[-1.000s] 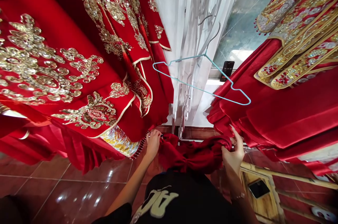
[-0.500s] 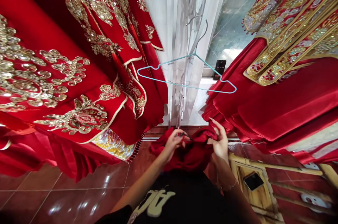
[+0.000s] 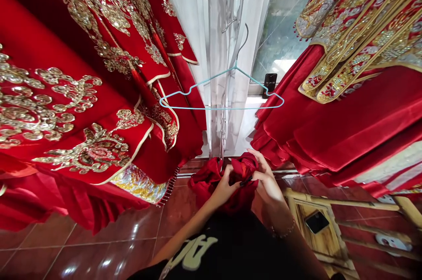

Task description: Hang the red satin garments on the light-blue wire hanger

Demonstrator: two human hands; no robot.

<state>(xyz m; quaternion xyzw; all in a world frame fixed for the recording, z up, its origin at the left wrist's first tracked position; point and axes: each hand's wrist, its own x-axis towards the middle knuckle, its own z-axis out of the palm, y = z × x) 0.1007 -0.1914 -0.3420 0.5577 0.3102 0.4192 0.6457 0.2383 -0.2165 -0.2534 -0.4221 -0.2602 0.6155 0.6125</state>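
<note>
Red cloth (image 3: 205, 183) looks soft, light; grip the folds between the fingers (image 3: 262, 163). Left hand (image 3: 224, 188) and right hand (image 3: 268, 182) seemingly pinch it.

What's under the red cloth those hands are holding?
Red floor tiles show beside the red cloth, but whatever lies straight beneath it is covered, so I can't tell.

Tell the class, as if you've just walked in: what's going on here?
A person holds bunched red cloth in front of their body. The right hand curls around one side of it, and the left hand touches it close by. Something small and dark shows between the hands, too unclear to name. Beyond them, a light blue hanger hangs with no garment on it. Decorated red garments hang left and right.
</note>
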